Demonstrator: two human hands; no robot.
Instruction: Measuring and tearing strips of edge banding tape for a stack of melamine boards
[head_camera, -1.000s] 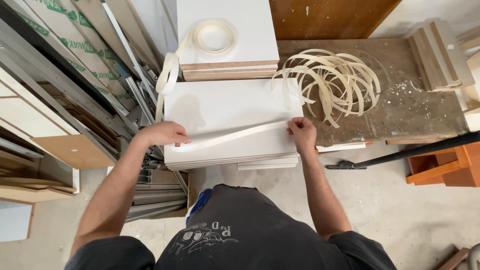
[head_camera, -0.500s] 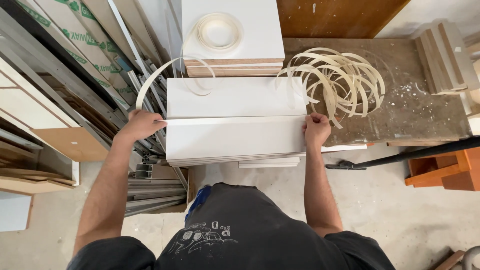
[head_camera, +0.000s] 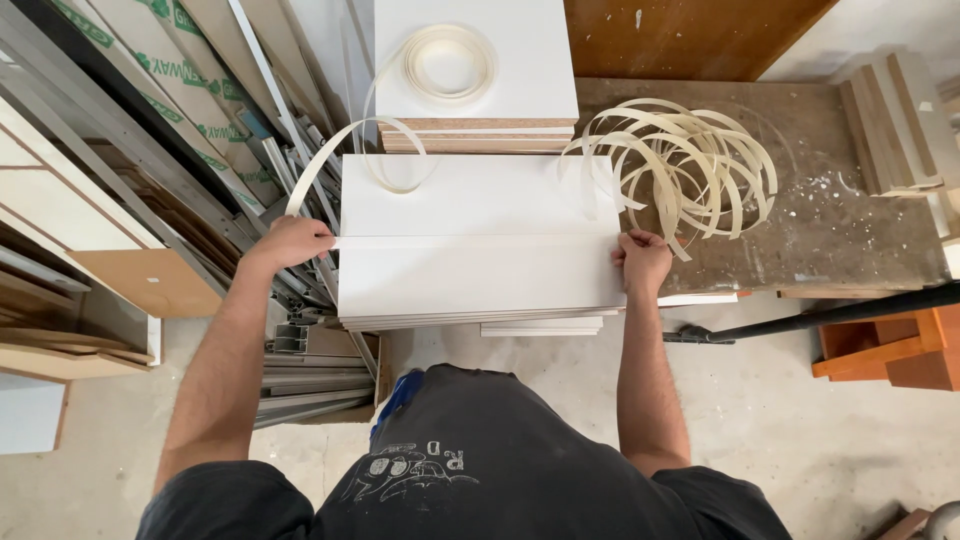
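Strip (head_camera: 475, 242) between both hands' fingers (head_camera: 322, 238) (taut)

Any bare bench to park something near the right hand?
Bare bench lies between the loose strip tangle and wood blocks. Right hand and left hand stretch tape across the white panels; crowded there.

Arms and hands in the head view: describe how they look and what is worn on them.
Both arms are bare from the short sleeves of a dark grey T-shirt down. The left hand and the right hand wear no gloves. No watch, ring or wristband shows. The shirt bears a pale printed design on the chest.
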